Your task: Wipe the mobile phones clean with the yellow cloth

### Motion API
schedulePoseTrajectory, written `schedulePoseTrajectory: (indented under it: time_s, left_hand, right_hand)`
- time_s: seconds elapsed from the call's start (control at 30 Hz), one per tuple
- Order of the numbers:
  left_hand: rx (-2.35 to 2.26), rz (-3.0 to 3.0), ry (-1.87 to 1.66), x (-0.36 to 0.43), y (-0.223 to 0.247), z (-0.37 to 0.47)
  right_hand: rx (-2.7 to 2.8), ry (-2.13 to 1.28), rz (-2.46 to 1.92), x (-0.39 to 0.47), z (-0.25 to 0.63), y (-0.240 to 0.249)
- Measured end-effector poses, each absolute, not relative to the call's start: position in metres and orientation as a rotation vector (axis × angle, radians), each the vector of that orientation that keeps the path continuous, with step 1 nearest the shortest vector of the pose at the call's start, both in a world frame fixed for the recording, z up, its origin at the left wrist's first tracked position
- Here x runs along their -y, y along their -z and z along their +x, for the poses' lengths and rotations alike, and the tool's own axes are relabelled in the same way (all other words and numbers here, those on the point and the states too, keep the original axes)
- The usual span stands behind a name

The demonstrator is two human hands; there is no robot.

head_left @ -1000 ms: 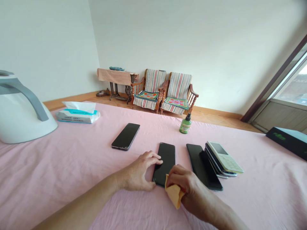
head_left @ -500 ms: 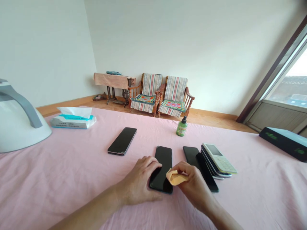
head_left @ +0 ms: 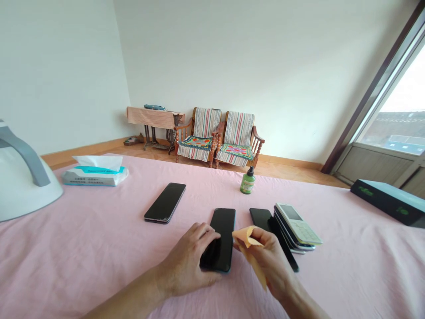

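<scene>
A black phone (head_left: pixel 224 239) lies face up on the pink cloth, between my hands. My left hand (head_left: pixel 192 259) rests over its left edge, with fingertips on the screen and the thumb by its lower end; the fingers are bent around that side. In my right hand (head_left: pixel 265 257), just right of the phone, a yellow cloth (head_left: pixel 247 237) is pinched, part of it hanging below the fingers. Another dark phone (head_left: pixel 166 202) lies farther left. To the right are a dark phone (head_left: pixel 260 217) and a stack topped by a white keypad phone (head_left: pixel 299 223).
A green spray bottle (head_left: pixel 247 181) stands behind the phones. At the left are a tissue pack (head_left: pixel 94 175) and a white kettle (head_left: pixel 26 186) with a grey handle. A black box (head_left: pixel 388 201) sits at the right edge. Two chairs stand beyond the table.
My right hand has moved off the phone's screen to beside its right edge, and the yellow cloth now hangs lower. The view has shifted slightly; my left hand stays on the phone.
</scene>
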State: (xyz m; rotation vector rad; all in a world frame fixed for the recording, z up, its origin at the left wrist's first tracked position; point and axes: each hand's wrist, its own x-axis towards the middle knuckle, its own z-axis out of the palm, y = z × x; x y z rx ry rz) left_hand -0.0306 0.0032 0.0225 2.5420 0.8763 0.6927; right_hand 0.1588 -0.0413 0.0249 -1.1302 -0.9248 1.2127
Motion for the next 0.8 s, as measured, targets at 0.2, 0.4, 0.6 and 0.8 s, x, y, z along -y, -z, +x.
schedulePoseTrajectory:
  time_s: [0.2, 0.4, 0.6, 0.8]
  left_hand:
    - [-0.984, 2.63, -0.822, 0.001, -0.024, -0.031]
    - [-0.98, 2.648, -1.047, -0.001, -0.02, -0.038]
    - [-1.087, 2.584, -1.081, 0.001, -0.019, -0.04]
    - [-0.969, 2.703, -1.039, 0.007, -0.017, -0.041]
  right_hand:
    - [1.003, -1.17, -1.037, 0.04, 0.157, -0.023]
    - [1.079, -0.993, -1.174, 0.033, 0.166, -0.008]
    - [1.144, -0.83, -1.283, 0.032, 0.175, -0.01]
    - [1.412, -0.638, -1.31, 0.018, 0.179, -0.035]
